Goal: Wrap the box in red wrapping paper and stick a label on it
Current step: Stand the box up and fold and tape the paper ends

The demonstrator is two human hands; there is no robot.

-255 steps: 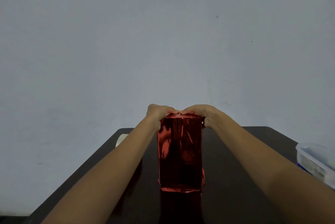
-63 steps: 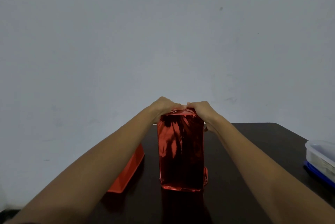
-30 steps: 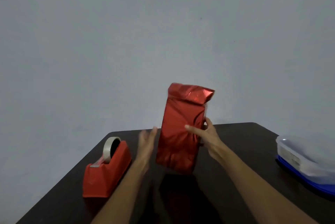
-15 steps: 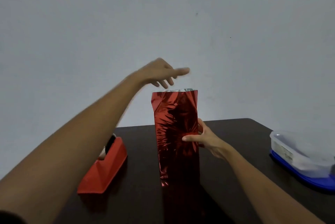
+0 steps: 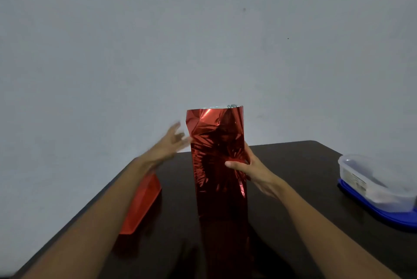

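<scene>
Red metallic wrapping paper (image 5: pixel 214 134) covers the tall box (image 5: pixel 220 188), which stands upright near the middle of a dark brown table (image 5: pixel 293 177). The foil is creased into a starburst of wrinkles on the front face. At the top its edge stands open, and a thin strip of its silver inner side shows there.

The right hand (image 5: pixel 252 171) grips the box at about mid-height. Its thumb lies flat across the front face and its fingers are wrapped round the right side and out of sight behind it.

The left hand (image 5: pixel 172 143) is in the air just beside the upper left edge of the package. It is smeared by motion blur. The fingers look spread rather than curled, and there is a pale smudge at their tips. I cannot tell whether they pinch anything, or whether they touch the foil.

Beneath the left forearm a red tape dispenser (image 5: pixel 141 207) sits on the table to the left of the box, apart from it and partly hidden by the arm.

At the right edge of the table, well apart from the box, is a clear plastic container (image 5: pixel 381 179) on a blue lid (image 5: pixel 383 219). A pale label (image 5: pixel 353 180) on its near side carries print too small to read.

A plain grey-white wall (image 5: pixel 203 41) fills the upper part of the view.
</scene>
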